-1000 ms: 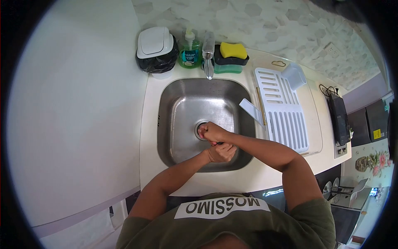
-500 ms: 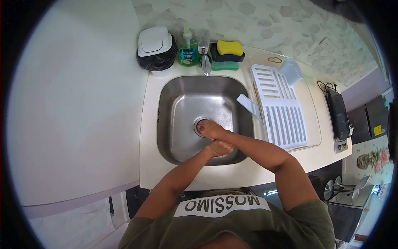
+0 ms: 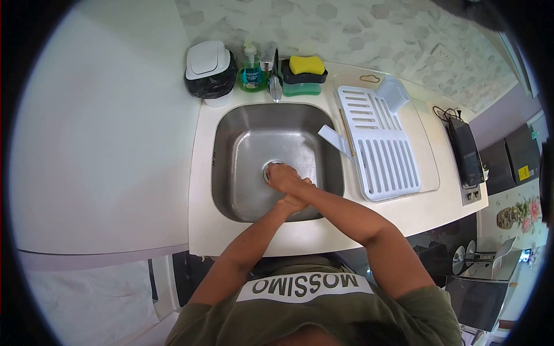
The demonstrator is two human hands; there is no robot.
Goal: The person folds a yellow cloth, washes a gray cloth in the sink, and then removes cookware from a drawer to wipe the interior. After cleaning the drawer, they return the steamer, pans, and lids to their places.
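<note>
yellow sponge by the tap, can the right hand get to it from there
Probably yes: nothing covers the yellow sponge on its black holder. The right hand would first need to part from the left hand.

Kitchen bg is marbled hex tile on the back wall (image 3: 352, 32) w/ a white outlet (image 3: 442, 53). Big plain pale panel (image 3: 98, 144) on the L, off-white counter (image 3: 216, 239) running R. Far R: dk gray unit (image 3: 496, 167) w/ yellow sticker (image 3: 524, 172), floral decor (image 3: 527, 214), white chair (image 3: 504, 254), dk shiny floor (image 3: 433, 242). Light's pretty soft tbh.

Bright; fisheye-warped, dark rim.
</note>
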